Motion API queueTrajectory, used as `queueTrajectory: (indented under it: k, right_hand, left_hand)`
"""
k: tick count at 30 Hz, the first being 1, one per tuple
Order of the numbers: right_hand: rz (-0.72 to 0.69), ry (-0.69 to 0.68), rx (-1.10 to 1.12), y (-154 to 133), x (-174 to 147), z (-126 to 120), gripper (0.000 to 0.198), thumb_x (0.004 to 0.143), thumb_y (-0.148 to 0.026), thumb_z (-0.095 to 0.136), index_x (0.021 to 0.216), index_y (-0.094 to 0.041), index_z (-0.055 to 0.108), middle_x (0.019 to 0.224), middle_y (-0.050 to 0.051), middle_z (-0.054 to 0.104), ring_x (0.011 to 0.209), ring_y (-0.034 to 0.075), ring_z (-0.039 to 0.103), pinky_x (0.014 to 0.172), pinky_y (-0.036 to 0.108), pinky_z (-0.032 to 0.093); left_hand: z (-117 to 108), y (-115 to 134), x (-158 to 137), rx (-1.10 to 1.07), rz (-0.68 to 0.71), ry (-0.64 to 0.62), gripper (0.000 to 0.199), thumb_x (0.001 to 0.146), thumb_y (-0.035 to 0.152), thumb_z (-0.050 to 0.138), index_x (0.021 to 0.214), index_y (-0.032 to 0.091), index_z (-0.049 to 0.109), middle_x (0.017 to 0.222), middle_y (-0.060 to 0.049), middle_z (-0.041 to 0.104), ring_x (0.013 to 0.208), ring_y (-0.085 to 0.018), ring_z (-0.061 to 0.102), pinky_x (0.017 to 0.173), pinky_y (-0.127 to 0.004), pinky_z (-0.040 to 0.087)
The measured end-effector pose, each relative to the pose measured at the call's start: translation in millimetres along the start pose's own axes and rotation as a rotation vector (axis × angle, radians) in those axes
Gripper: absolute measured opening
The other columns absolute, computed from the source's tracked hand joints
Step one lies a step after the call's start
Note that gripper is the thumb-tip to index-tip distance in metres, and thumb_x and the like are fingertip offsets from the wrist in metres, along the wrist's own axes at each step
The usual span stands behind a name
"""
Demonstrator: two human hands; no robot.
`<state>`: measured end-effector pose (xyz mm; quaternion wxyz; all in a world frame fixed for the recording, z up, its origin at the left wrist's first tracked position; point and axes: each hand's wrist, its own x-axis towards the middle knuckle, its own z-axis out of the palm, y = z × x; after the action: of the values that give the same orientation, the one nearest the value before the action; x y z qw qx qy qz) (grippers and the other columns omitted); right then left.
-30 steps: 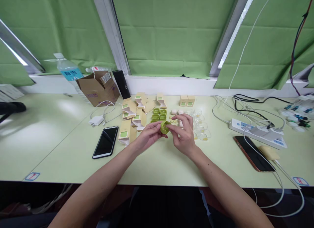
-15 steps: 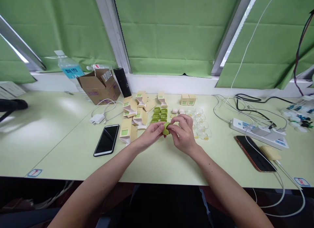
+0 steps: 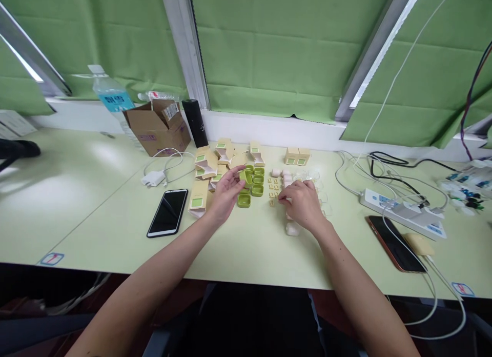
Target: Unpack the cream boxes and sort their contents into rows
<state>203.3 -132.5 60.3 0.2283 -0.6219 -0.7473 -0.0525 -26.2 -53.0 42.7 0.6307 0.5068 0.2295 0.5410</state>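
Observation:
My left hand (image 3: 226, 197) is closed on a small green case (image 3: 246, 179), raised over several similar green cases (image 3: 258, 179) on the table. My right hand (image 3: 302, 203) has its thumb and fingertips pinched together beside small yellow pieces (image 3: 271, 187) lying in two columns. Whatever is between those fingertips is too small to make out. White rounded pieces (image 3: 292, 229) lie in a column, partly hidden by my right hand. Clear domed covers (image 3: 314, 175) stand to its right, some also covered by that hand.
Opened cream cartons (image 3: 198, 195) lie left of the cases, and two closed cartons (image 3: 297, 156) stand behind. A phone (image 3: 168, 213) is at left; another phone (image 3: 395, 243), a power strip (image 3: 403, 208) and cables are at right. A cardboard box (image 3: 161, 131) and black flask (image 3: 195, 123) stand at the back.
My hands have parted. The left has moved a little left with the green case; the right has let go of it and moved right, to the yellow pieces. The view has shifted slightly.

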Motion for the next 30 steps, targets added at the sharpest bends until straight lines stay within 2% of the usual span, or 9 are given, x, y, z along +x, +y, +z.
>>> queueTrajectory:
  k: [3, 7, 12, 18, 21, 26, 28, 30]
  right_hand:
    - [0.031, -0.121, -0.136, -4, 5, 6, 0.027, 0.083, -0.003, 0.060, 0.070, -0.021, 0.074, 0.076, 0.003, 0.077, 0.085, 0.021, 0.058, 0.082, 0.039, 0.027]
    - [0.037, -0.203, -0.238, -9, 10, 9, 0.028, 0.084, -0.004, 0.060, 0.071, -0.021, 0.078, 0.077, 0.006, 0.076, 0.091, 0.023, 0.055, 0.084, 0.040, 0.025]
    - [0.026, -0.220, -0.283, -10, 11, 16, 0.024, 0.088, -0.011, 0.063, 0.082, -0.023, 0.083, 0.091, 0.010, 0.075, 0.100, 0.026, 0.052, 0.089, 0.042, 0.025]
    - [0.037, -0.213, -0.254, -9, 9, 20, 0.022, 0.087, -0.010, 0.065, 0.081, -0.021, 0.082, 0.091, 0.010, 0.074, 0.100, 0.026, 0.054, 0.089, 0.041, 0.028]
    - [0.059, -0.042, -0.161, -5, 5, 13, 0.020, 0.089, -0.013, 0.065, 0.080, -0.022, 0.080, 0.090, 0.007, 0.074, 0.095, 0.024, 0.055, 0.088, 0.041, 0.030]
    - [0.159, 0.456, -0.027, 14, 0, 2, 0.020, 0.094, -0.022, 0.061, 0.078, -0.021, 0.072, 0.083, 0.005, 0.072, 0.085, 0.022, 0.057, 0.083, 0.039, 0.035]
    - [0.186, 0.564, -0.005, 22, -2, 2, 0.020, 0.093, -0.022, 0.060, 0.076, -0.022, 0.070, 0.079, 0.004, 0.069, 0.080, 0.022, 0.056, 0.080, 0.038, 0.037]
    - [0.201, 0.592, 0.000, 26, -3, 5, 0.018, 0.092, -0.021, 0.060, 0.076, -0.022, 0.068, 0.077, 0.004, 0.069, 0.078, 0.022, 0.055, 0.078, 0.037, 0.037]
  left_hand:
    - [3, 0, -3, 0.116, 0.045, -0.009, 0.047, 0.082, 0.037, 0.084, 0.125, 0.026, 0.070, 0.116, -0.006, 0.071, 0.107, -0.020, 0.065, 0.094, -0.032, 0.052]
    - [5, 1, -5, 0.294, 0.111, -0.032, 0.034, 0.085, 0.037, 0.079, 0.115, 0.024, 0.070, 0.116, -0.007, 0.069, 0.100, -0.019, 0.064, 0.090, -0.032, 0.053]
    - [6, -2, -7, 0.457, 0.237, -0.046, 0.024, 0.088, 0.039, 0.076, 0.101, 0.022, 0.064, 0.107, -0.007, 0.066, 0.098, -0.020, 0.065, 0.092, -0.036, 0.056]
    - [8, -2, -11, 0.743, 0.372, -0.080, 0.007, 0.090, 0.028, 0.069, 0.089, 0.022, 0.065, 0.110, -0.008, 0.064, 0.109, -0.023, 0.065, 0.097, -0.040, 0.057]
    - [9, 1, -14, 0.873, 0.391, -0.104, 0.005, 0.091, 0.023, 0.068, 0.087, 0.022, 0.066, 0.112, -0.006, 0.066, 0.111, -0.022, 0.065, 0.100, -0.041, 0.055]
    - [7, -1, -16, 1.050, 0.441, -0.157, 0.008, 0.092, 0.021, 0.070, 0.084, 0.024, 0.071, 0.111, -0.005, 0.070, 0.116, -0.025, 0.063, 0.105, -0.047, 0.050]
    - [6, -4, -16, 1.130, 0.478, -0.160, 0.011, 0.091, 0.019, 0.071, 0.081, 0.025, 0.072, 0.109, -0.004, 0.072, 0.121, -0.027, 0.059, 0.110, -0.051, 0.046]
    - [5, -7, -16, 1.189, 0.482, -0.169, 0.014, 0.090, 0.018, 0.071, 0.079, 0.025, 0.073, 0.109, -0.003, 0.073, 0.125, -0.028, 0.056, 0.111, -0.052, 0.044]
